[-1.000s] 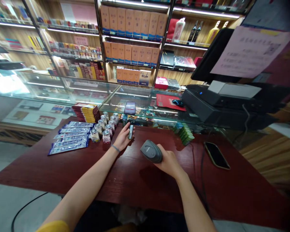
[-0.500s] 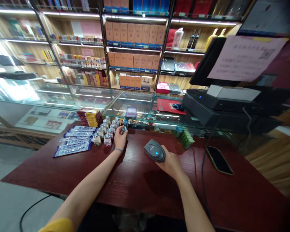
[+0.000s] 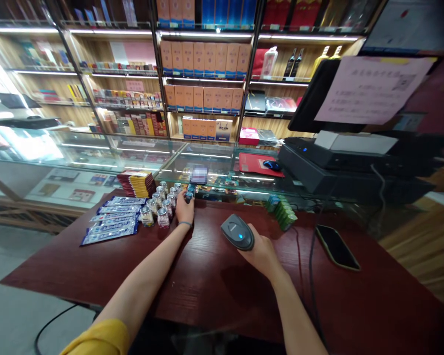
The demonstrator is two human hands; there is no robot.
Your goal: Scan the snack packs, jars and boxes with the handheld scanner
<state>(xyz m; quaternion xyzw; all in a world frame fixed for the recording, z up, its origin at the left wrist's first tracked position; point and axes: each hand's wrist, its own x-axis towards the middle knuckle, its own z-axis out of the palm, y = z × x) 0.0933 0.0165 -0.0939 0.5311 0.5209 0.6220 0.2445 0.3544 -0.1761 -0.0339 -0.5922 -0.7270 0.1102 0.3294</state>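
My right hand point(image 3: 263, 252) grips a dark grey barcode scanner point(image 3: 238, 231) with a blue light on top, held above the brown table. Farther forward, my left hand point(image 3: 185, 209) has its thumb and fingers closed around a small blue item point(image 3: 189, 196) at the table's far edge; its kind is too small to make out. Just left of that hand stand rows of small clear jars point(image 3: 163, 217) with silvery lids. Beyond them are stacked red and yellow packets point(image 3: 136, 183), and long blue-and-white packets point(image 3: 113, 222) lie fanned out to the left.
Green small boxes point(image 3: 284, 214) stand in a row right of the scanner. A phone point(image 3: 338, 247) lies at the right, with a dark cable beside it. Behind the table are a glass counter point(image 3: 207, 150), a mouse point(image 3: 272, 164) on a red pad, and a monitor point(image 3: 316, 93).
My left hand stays at the far edge; its fingers have shifted slightly around the small blue item, which now looks darker. The scanner stays nearly in place. The view has tilted slightly.
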